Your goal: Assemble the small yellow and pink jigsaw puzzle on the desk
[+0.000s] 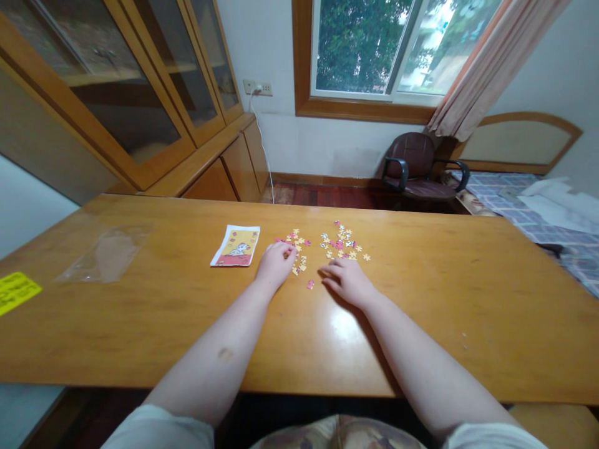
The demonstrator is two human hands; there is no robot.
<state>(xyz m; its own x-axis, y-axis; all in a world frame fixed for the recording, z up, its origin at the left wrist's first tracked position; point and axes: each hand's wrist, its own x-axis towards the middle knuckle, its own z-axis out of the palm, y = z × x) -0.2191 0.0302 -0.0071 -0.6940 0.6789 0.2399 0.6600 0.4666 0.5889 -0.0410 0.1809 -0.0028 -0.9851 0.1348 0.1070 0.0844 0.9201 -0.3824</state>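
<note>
My left hand [276, 262] is at the left group of jigsaw puzzle pieces [298, 240], its fingers curled together at the tips. Whatever those fingertips hold, if anything, is too small to make out. Across from it, my right hand [347, 282] rests low over the table with its fingers stretched out and apart, just in front of the right group of jigsaw puzzle pieces [344, 236]. Both groups mix yellow, pink and white pieces. A single pink puzzle piece [311, 284] lies between the hands. Left of my left hand is a picture card [236, 246] showing a white animal on yellow and pink.
A clear plastic bag [107, 254] lies flat at the left of the wooden table [421, 337], near a yellow label [17, 292]. Beyond the table are a glass-door cabinet [187, 134], a dark office chair [416, 163] and a bed [496, 193].
</note>
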